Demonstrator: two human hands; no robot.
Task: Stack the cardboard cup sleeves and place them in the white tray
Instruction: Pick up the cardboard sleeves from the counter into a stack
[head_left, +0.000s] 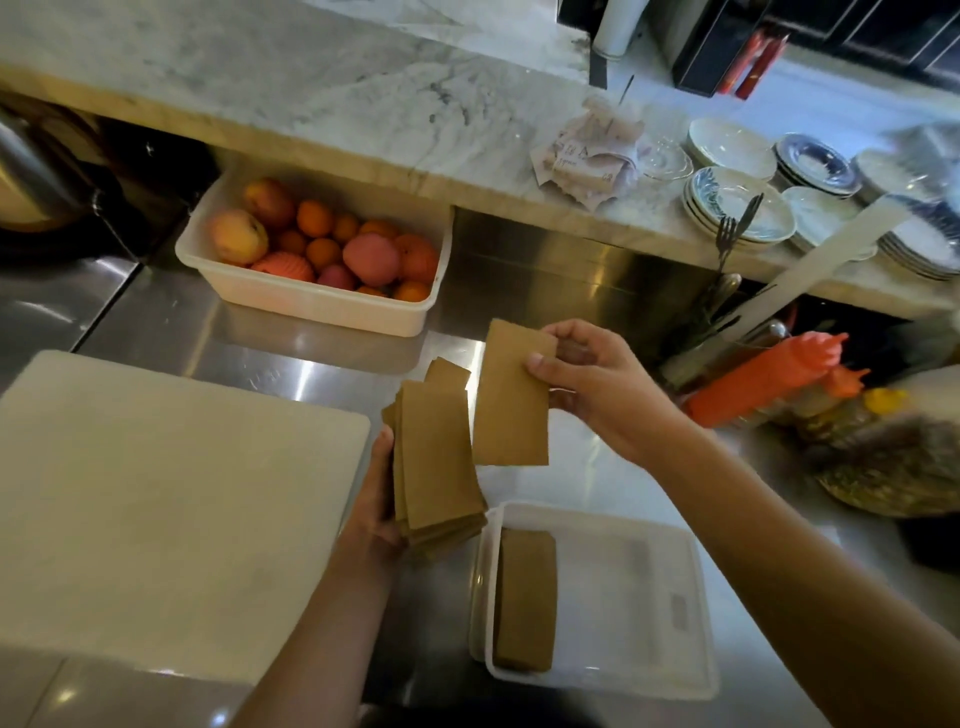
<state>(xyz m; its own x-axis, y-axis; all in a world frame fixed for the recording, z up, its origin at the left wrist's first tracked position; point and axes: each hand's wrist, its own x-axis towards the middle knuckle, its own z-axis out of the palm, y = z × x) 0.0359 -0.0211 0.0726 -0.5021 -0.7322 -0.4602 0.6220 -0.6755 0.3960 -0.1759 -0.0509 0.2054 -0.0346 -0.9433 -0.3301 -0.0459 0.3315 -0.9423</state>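
My left hand (375, 512) grips a stack of flat brown cardboard cup sleeves (434, 457) from its left side, held above the steel counter. My right hand (587, 382) pinches a single flat sleeve (511, 400) by its upper right edge, just right of the stack and slightly apart from it. The white tray (649, 613) sits on the counter below my hands. A pile of sleeves (525, 600) lies along the tray's left side; the rest of its floor is bare.
A large white cutting board (156, 499) lies at the left. A white tub of fruit (311, 296) stands at the back. Orange squeeze bottles (769, 376) and cutlery are at the right. Stacked plates (743, 213) and receipts sit on the marble ledge.
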